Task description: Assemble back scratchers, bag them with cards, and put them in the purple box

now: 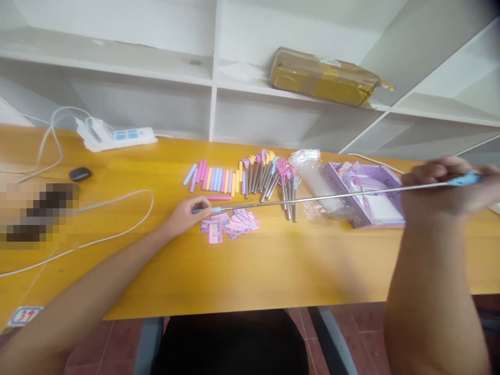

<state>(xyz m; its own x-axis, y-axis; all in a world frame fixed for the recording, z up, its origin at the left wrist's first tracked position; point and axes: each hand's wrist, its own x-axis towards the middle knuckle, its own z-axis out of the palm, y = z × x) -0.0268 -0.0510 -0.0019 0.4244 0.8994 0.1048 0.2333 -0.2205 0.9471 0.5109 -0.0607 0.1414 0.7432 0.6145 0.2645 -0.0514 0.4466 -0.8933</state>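
A telescopic back scratcher (312, 198) is stretched out long between both hands, above the table. My left hand (189, 214) is closed on its light blue handle end at the left. On the right, my right hand (437, 182), raised higher and slightly blurred, is closed round the other end, by the blue hand-shaped head (464, 179). Below the rod lies a loose pile of small pink and purple printed cards (234, 223). Behind it are a row of pastel handle tubes (219, 179) and a bunch of metal rods with coloured hand-shaped heads (269, 174).
A purple box (351, 208) with papers and plastic stands at the right, beside clear plastic bags (318, 182). At the back left are a white power strip (117, 136), cables and a black mouse-like object (80, 173). A taped brown parcel (324, 78) rests on the shelf.
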